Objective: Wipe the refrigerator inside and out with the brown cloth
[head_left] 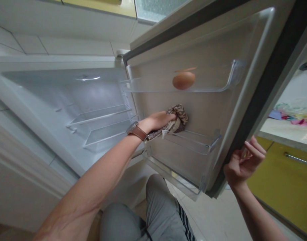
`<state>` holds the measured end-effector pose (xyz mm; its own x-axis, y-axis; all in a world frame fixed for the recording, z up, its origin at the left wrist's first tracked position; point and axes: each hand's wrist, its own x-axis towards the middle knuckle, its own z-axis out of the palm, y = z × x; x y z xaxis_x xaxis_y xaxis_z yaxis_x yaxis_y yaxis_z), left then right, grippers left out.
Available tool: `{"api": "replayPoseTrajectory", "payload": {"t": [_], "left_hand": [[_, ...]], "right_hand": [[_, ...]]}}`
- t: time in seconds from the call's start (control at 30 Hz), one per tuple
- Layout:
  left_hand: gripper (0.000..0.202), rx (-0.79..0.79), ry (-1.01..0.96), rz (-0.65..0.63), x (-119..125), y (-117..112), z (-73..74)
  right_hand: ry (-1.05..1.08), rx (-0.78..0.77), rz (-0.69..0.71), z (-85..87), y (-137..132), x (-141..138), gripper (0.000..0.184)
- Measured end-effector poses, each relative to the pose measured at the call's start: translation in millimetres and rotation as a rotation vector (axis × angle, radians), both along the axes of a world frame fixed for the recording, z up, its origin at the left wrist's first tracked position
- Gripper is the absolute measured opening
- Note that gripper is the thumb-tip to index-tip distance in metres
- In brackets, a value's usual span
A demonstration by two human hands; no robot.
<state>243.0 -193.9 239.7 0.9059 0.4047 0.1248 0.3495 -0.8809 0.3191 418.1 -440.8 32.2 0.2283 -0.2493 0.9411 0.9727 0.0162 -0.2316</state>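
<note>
My left hand (161, 119), with a brown-strapped watch at its wrist, is closed on a brown patterned cloth (179, 117). The cloth is bunched against the inner panel of the open refrigerator door (153, 103), just above the clear middle door shelf (193, 142). Part of it drapes over the left end of that shelf. On the far right, my right hand (244, 162) grips the outer edge of the door, its fingers bent around it. A brown egg (183, 80) rests in the clear upper door shelf (153, 86), above the cloth.
Left of the door, the refrigerator compartment (93, 90) has two glass shelves (100, 113). A lower door shelf (173, 180) sits near my knees (156, 197). Beyond my right hand are a yellow cabinet (289, 177) and a white counter (281, 134) with colourful items.
</note>
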Motion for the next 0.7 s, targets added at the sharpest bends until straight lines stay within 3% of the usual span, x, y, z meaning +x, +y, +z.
{"api": "replayPoseTrajectory", "payload": {"t": [0.27,0.4,0.57,0.7], "left_hand": [[0.044,0.2,-0.009,0.171,-14.4,73.0,-12.4],[0.041,0.302,0.025,0.186,-18.8,100.7,-16.6],[0.039,0.379,0.062,0.172,-19.3,113.6,-20.1],[0.037,0.392,0.053,0.159,-24.9,104.8,-21.5]], "right_hand": [[0.014,-0.008,-0.022,0.4,-0.3,-2.2,0.036],[-0.004,-0.024,-0.018,0.9,-1.0,-2.5,0.038],[0.026,-0.013,-0.012,1.4,-1.3,-2.6,0.036],[0.004,-0.011,-0.018,2.7,0.3,-2.4,0.038]]}}
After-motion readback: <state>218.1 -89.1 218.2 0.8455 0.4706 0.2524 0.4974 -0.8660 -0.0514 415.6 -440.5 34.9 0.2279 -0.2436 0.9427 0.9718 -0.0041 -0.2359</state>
